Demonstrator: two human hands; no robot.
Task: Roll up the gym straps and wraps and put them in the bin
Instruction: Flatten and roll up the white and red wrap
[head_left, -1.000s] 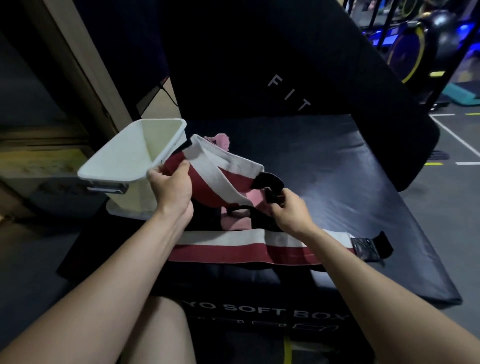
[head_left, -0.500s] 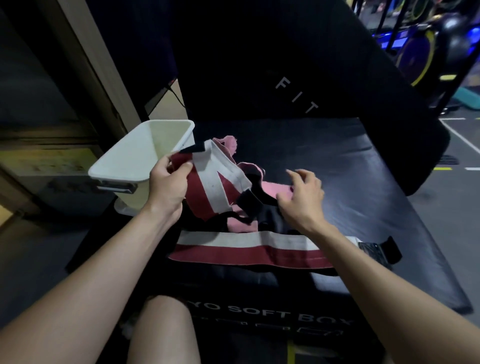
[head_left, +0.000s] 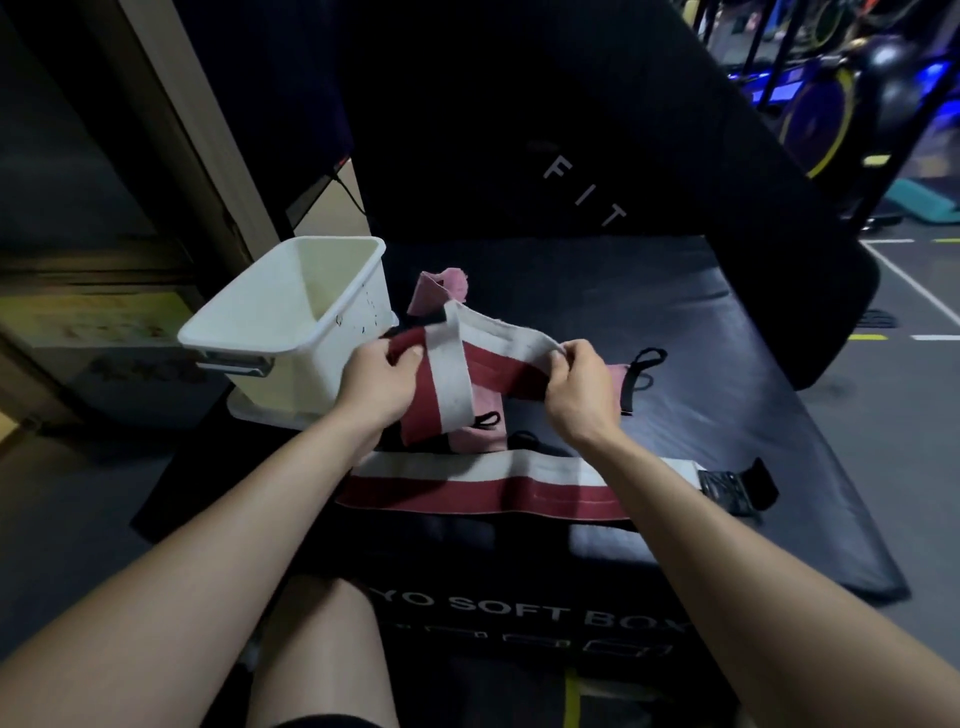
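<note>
A red-and-white wrap (head_left: 457, 364) is held folded above the black soft box (head_left: 675, 364); the left hand (head_left: 376, 387) pinches its left fold and the right hand (head_left: 576, 387) pinches its white edge; a second striped wrap (head_left: 478, 483) lies flat just below, pink straps (head_left: 441, 286) behind; the white bin (head_left: 291, 322) stands just left.

Dim indoor scene with deep shadow along the top and left. Blue glow shows at the upper right, where things blur. Wide-angle lens bends the edges.
</note>
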